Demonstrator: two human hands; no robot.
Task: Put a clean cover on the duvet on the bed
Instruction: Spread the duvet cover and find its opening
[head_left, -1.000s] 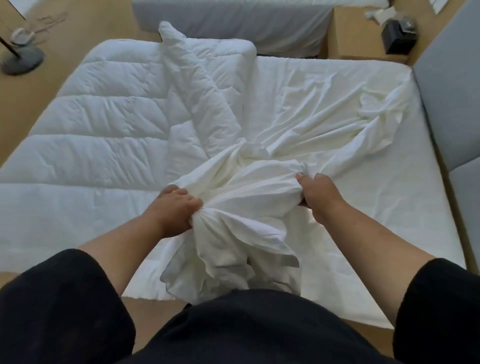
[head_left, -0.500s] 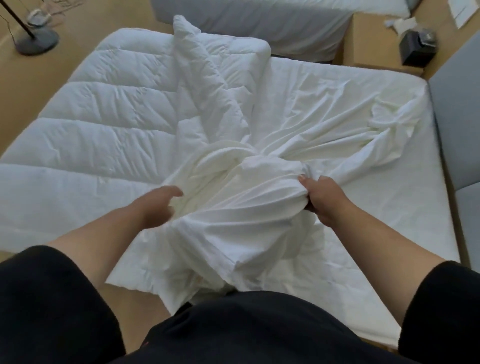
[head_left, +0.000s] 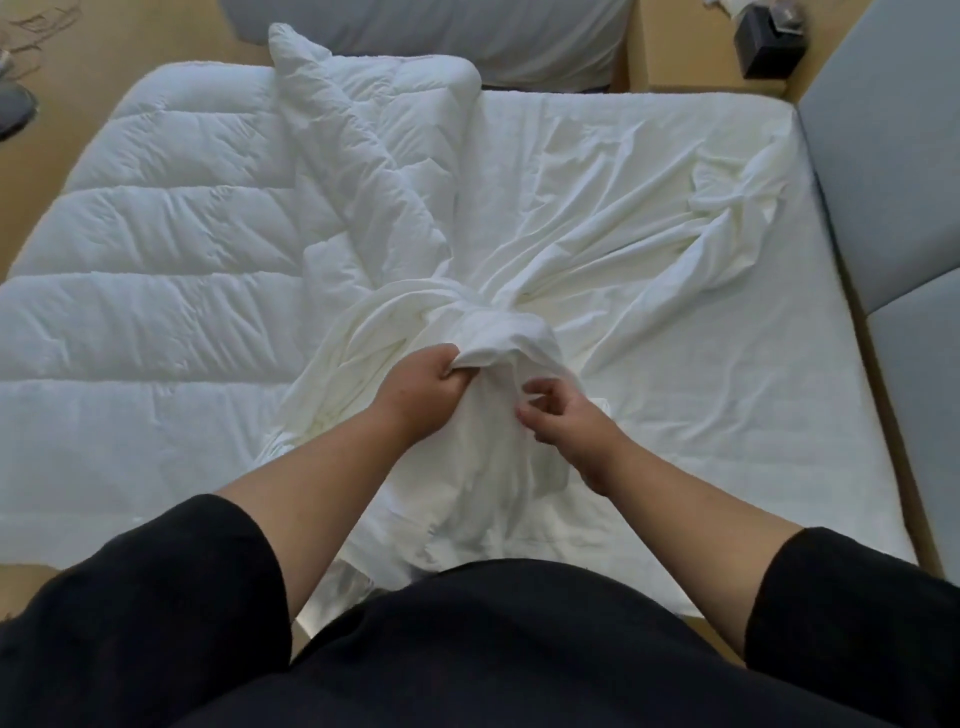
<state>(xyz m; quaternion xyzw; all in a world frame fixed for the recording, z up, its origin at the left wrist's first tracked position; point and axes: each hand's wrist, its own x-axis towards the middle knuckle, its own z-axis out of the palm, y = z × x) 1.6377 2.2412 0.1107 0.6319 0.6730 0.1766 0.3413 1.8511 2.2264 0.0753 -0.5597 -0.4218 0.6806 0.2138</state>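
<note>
The left hand (head_left: 423, 387) has a firm grip on a bunched fold of the cover (head_left: 498, 332); the right hand (head_left: 558, 415) hovers beside it, fingers loosely apart, holding nothing. Best find the cover's opening before reaching for the duvet (head_left: 171, 244), spread left on the bed (head_left: 779, 415).
</note>
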